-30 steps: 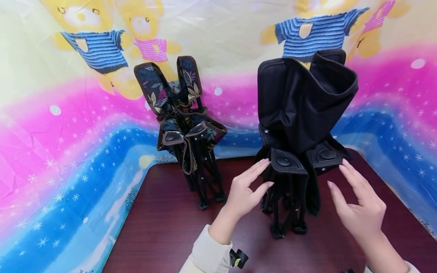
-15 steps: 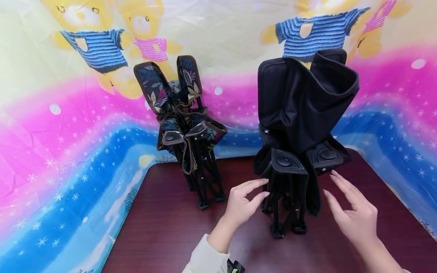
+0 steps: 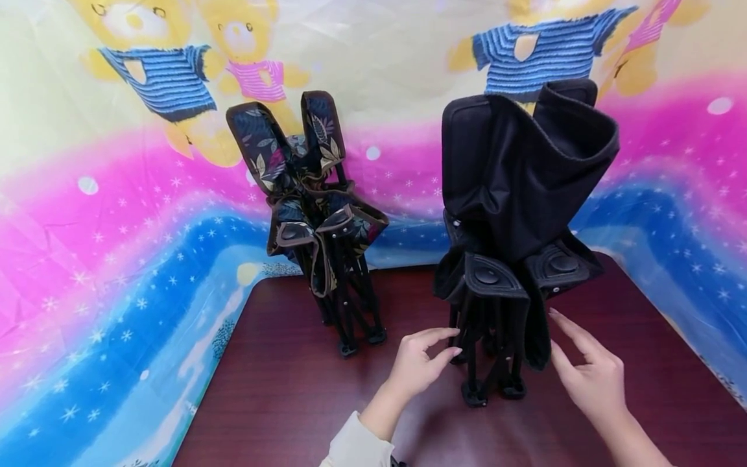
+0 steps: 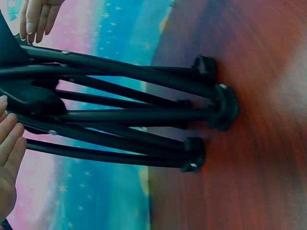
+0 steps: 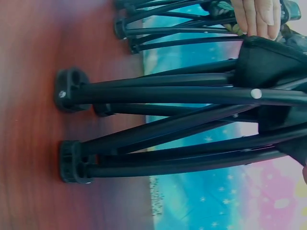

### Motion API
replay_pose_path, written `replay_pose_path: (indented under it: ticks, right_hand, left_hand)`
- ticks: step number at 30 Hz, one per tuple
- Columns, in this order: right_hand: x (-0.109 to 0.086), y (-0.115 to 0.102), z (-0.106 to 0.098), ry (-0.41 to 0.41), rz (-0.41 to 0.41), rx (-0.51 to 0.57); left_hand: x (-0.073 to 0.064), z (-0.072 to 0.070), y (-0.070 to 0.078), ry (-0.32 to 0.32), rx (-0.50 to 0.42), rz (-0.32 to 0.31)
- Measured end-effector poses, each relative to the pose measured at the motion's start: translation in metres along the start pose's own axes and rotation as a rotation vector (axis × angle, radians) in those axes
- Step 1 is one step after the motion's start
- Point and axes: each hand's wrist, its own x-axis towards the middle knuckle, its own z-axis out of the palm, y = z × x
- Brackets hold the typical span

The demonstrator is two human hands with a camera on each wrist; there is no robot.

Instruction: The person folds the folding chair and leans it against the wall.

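Observation:
A folded black camp chair stands upright on the table, its seat fabric bunched above bundled legs. My left hand is beside its left legs, thumb and fingers apart and fingertips right at a leg tube. On the opposite side, my right hand has its fingertips at the hanging fabric flap. In the left wrist view, the black legs end in plastic feet on the tabletop. The right wrist view shows those legs from the other side, with only a sliver of my right hand at the edge.
To the left stands a second, smaller folded chair with leaf-patterned fabric. Both chairs are on a dark red wooden table. A colourful cloth backdrop with printed bears hangs behind and around the table.
Both hands have moved down from the chair's armrest corners to its lower legs, and the right hand has also come inward. The chairs have stayed where they were.

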Motion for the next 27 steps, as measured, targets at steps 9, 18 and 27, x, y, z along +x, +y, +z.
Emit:
replay_pose_path:
  ticks: [9, 18, 27]
  right_hand:
    - [-0.033, 0.040, 0.010, -0.028, 0.056, 0.050]
    - [-0.093, 0.126, 0.027, -0.074, 0.201, 0.046]
    - [-0.042, 0.027, 0.013, -0.173, 0.410, -0.059]
  left_hand:
    - [-0.016, 0.014, -0.025, -0.076, 0.075, -0.086]
    - [-0.025, 0.026, -0.039, -0.103, 0.111, -0.131]
    - [-0.028, 0.037, -0.045, -0.082, 0.094, -0.176]
